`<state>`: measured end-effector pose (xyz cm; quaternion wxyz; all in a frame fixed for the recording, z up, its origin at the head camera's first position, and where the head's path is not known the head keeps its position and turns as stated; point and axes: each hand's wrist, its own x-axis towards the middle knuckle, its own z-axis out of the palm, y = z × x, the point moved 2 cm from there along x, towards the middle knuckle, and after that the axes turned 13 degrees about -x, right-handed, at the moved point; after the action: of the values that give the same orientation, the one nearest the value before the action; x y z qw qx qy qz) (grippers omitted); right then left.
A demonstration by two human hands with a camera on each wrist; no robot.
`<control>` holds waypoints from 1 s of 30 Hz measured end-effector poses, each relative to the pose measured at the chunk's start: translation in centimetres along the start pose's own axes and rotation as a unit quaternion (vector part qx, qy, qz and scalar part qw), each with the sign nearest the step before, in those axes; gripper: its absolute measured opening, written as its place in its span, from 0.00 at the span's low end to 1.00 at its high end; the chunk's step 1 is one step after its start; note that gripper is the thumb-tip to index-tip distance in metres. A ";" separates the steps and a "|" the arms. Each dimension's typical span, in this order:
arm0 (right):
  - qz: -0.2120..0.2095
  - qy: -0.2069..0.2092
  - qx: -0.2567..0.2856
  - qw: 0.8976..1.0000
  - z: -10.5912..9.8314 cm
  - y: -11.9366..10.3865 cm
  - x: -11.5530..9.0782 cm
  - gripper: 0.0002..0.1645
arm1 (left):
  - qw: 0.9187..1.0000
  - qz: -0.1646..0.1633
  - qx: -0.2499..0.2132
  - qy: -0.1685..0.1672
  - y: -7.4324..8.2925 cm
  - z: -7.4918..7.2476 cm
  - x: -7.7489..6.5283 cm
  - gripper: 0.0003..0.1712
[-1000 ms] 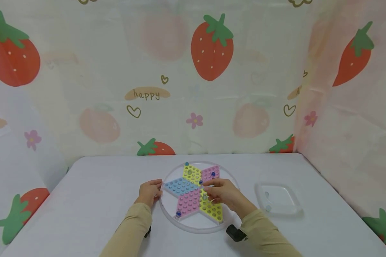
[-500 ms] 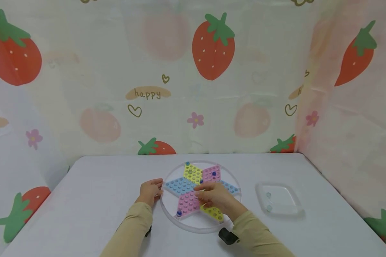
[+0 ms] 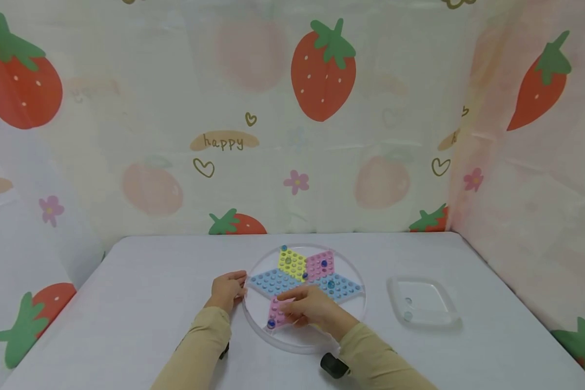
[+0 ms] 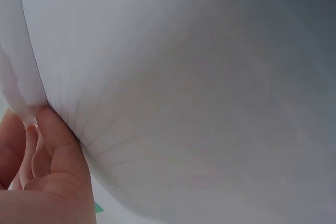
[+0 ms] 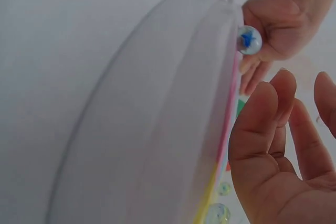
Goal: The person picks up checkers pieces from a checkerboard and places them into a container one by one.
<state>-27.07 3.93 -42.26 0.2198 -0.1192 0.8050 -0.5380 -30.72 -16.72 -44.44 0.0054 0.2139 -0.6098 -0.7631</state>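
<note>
A round clear-rimmed Chinese checkers board (image 3: 292, 348) with a pink, yellow and blue star lies on the white table. My left hand (image 3: 226, 291) holds the left rim, thumb and fingers at its edge, as the left wrist view shows. My right hand (image 3: 317, 310) is over the near pink and yellow points, fingers loosely bent, no marble visible between them. A dark blue marble (image 3: 271, 324) sits at the near pink tip, left of my right fingertips. Another blue marble (image 3: 324, 264) is on the far pink point; a greenish marble (image 3: 331, 284) sits on the right blue point.
Right of the board stands a clear shallow plastic tray (image 3: 439, 319) with two pale marbles inside. A teal marble (image 3: 284, 247) sits at the far yellow tip. A strawberry-printed cloth (image 3: 370, 135) hangs behind the table.
My right hand has moved left and toward the near side, from the board's centre to the near pink point, uncovering the right blue point. My left hand has stayed at the rim.
</note>
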 end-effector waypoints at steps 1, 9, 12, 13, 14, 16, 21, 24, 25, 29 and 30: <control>0.001 -0.003 -0.001 1.000 0.1 0.1 0.1 0.20 | 1.000 0.000 0.000 0.000 0.0 0.0 0.0 0.30; 0.019 -0.017 -0.036 0.999 0.5 0.5 0.4 0.16 | 1.000 -0.002 -0.003 -0.002 -0.1 0.2 -0.2 0.30; 0.012 -0.016 -0.070 0.997 0.8 0.5 0.4 0.15 | 1.000 -0.002 -0.002 0.000 -0.1 0.1 -0.3 0.29; 0.012 -0.014 -0.079 0.997 0.9 0.5 0.4 0.15 | 1.000 -0.002 -0.003 0.000 0.0 0.1 -0.3 0.29; 0.014 -0.012 -0.088 0.996 0.9 0.4 0.5 0.14 | 1.000 -0.001 -0.003 -0.001 0.0 0.1 -0.4 0.29; 0.018 -0.004 -0.105 0.994 1.1 0.3 0.5 0.13 | 1.000 0.000 -0.003 0.002 0.0 0.0 -0.3 0.29; 0.031 0.008 -0.131 0.991 1.6 0.3 0.6 0.12 | 1.000 -0.004 0.000 0.005 0.2 0.0 -0.2 0.30; 0.028 0.014 -0.147 0.989 1.9 0.3 0.6 0.12 | 1.000 -0.003 0.000 0.005 0.1 0.0 0.0 0.30; 0.028 0.017 -0.151 0.988 2.0 0.3 0.5 0.12 | 1.000 -0.002 -0.001 0.004 0.1 0.0 0.0 0.30; 0.032 0.027 -0.168 0.985 2.5 0.2 0.5 0.11 | 1.000 -0.001 -0.001 0.006 0.1 0.0 -0.3 0.30; 0.033 0.029 -0.173 0.984 2.6 0.1 0.5 0.11 | 1.000 0.000 -0.001 0.006 0.1 0.0 -0.4 0.30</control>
<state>-26.25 1.67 -43.31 0.1901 -0.1129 0.8955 -0.3862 -30.39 -16.67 -44.21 0.0089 0.2185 -0.6092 -0.7622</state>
